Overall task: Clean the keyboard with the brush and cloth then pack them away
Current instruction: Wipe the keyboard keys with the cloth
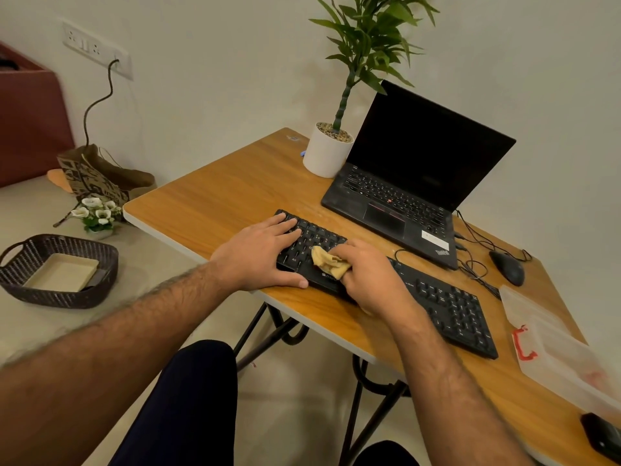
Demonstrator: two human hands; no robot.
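My right hand [368, 277] pinches a crumpled tan cloth [327, 262] against the black keyboard [447, 306], which lies along the near edge of the wooden desk [218, 193]. My left hand [260, 255] rests spread and flat on the keyboard's left end. An open laptop [413, 183] sits toward the far edge.

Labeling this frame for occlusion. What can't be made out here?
All in the head view:
- brush: none visible; cannot tell where it is.
- keyboard: middle keys hidden under right hand and cloth; left end under left hand.
- plastic container: cut off by right edge, contents blurred.
- dark object at bottom right: cut off, unidentifiable.
- basket: flat contents unclear.
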